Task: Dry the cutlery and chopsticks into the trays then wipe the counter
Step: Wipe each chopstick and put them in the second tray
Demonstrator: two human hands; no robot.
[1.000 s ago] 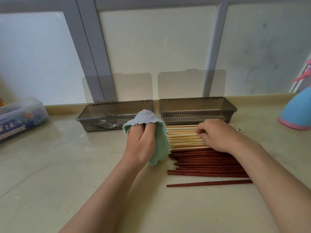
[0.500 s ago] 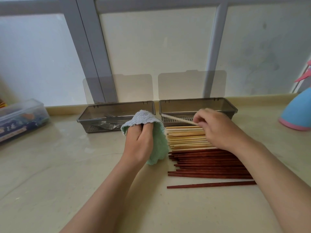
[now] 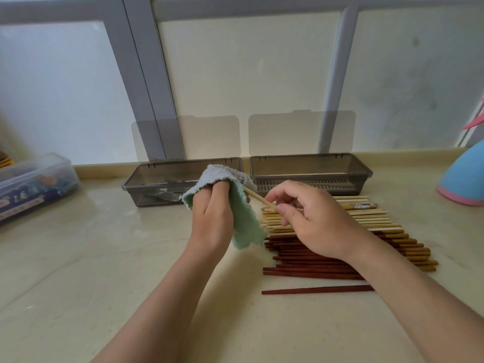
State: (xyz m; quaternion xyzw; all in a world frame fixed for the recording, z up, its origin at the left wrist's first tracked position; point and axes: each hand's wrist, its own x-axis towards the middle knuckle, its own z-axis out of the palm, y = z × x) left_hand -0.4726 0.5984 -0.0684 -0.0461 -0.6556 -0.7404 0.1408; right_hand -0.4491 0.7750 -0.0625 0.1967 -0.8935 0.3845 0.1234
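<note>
A pale beige stone tabletop (image 3: 78, 258) with a soft gloss and faint veins runs out in front of me. It ends at a low ledge (image 3: 104, 170) of the same stone. Behind that stand frosted panes (image 3: 248, 87) in a grey window frame (image 3: 146, 87), and flat daylight comes through them.

My left grip (image 3: 212, 218) is curled into a pale green terry cloth (image 3: 243, 221), which is held up off the tabletop and drapes over my fingers. My right grip (image 3: 314, 221) pinches a pale chopstick (image 3: 258, 199) between thumb and fingertips. The chopstick slants up to the left, and its far tip meets the fold of the cloth.

Under my right wrist a row of light bamboo chopsticks (image 3: 366, 216) lies flat, side by side. Touching its near side is a row of dark red chopsticks (image 3: 314, 260) with mustard ends. A single dark red chopstick (image 3: 317, 289) lies apart, nearer to me.

Two smoky grey trays sit side by side against the ledge. The left tray (image 3: 157, 176) holds forks (image 3: 170, 180). The right tray (image 3: 311, 166) shows its slatted floor. Each tray's clear lid stands open and leans on the window, the left lid (image 3: 209, 137) and the right lid (image 3: 301, 132).

Far left on the tabletop is a clear plastic box (image 3: 34, 184) with colourful contents that I cannot make out. At the right edge sits a blue object with a pink rim (image 3: 463, 179), only partly in view.
</note>
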